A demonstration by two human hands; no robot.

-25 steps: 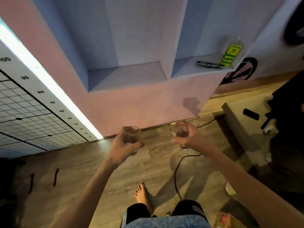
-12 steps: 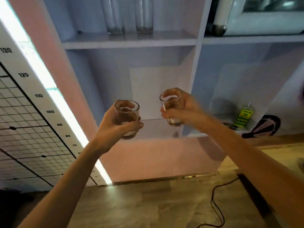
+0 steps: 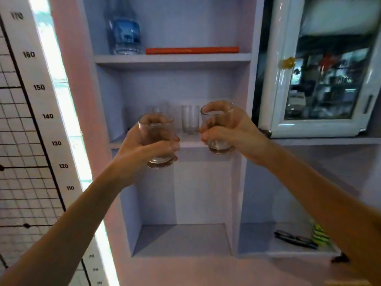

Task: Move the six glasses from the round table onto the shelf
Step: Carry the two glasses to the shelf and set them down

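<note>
Glasses: two short clear tumblers are held up at mid-frame, one per hand, both upright and apart from each other. Left hand (image 3: pixel 142 149) is wrapped around the left tumbler (image 3: pixel 157 139), thumb across the near side, fingers curled behind the wall. Right hand (image 3: pixel 233 133) grips the right tumbler (image 3: pixel 217 129) likewise, fingers closed around its body; this tumbler sits slightly higher in the frame. Both tumblers are raised in front of the middle shelf board (image 3: pixel 189 142) of the pale lilac shelf unit (image 3: pixel 250 83), not resting on it.

Already on that board, toward the back: a tall clear glass (image 3: pixel 190 119) visible between the two hands, and a second one (image 3: pixel 158 109) largely hidden behind the left tumbler (outline faint, number of glasses there cannot be told).

Upper board, top centre of the frame: a water bottle with blue label (image 3: pixel 126 32) and an orange flat bar (image 3: pixel 191 50) beside it. Upper right: a white-framed glass door (image 3: pixel 321 65). Left edge: a height chart with printed numbers (image 3: pixel 39 87). Lower right compartment: dark eyeglasses (image 3: pixel 292 239) and a green-yellow packet (image 3: pixel 319 234).
</note>
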